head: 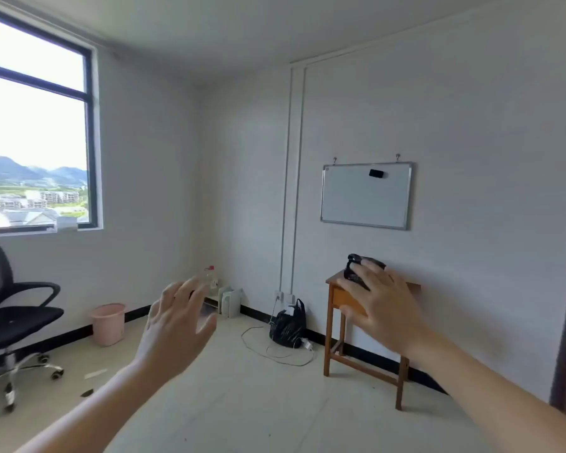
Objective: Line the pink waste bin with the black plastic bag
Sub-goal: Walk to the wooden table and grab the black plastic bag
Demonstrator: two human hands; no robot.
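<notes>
Both hands raised, fingers spread, holding nothing. Left hand [177, 325] blurred, mid-room. Right hand [381, 305] overlaps black bag [356, 268] on wooden table [335, 297]; contact unclear. Pink bin [108, 323] on floor by far wall, beside chair [10, 308], which is cut off at left.

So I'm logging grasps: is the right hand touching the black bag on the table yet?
Cannot tell. In the head view the right hand overlaps the black bag on the table, hiding any gap; it may simply be nearer the camera.
</notes>
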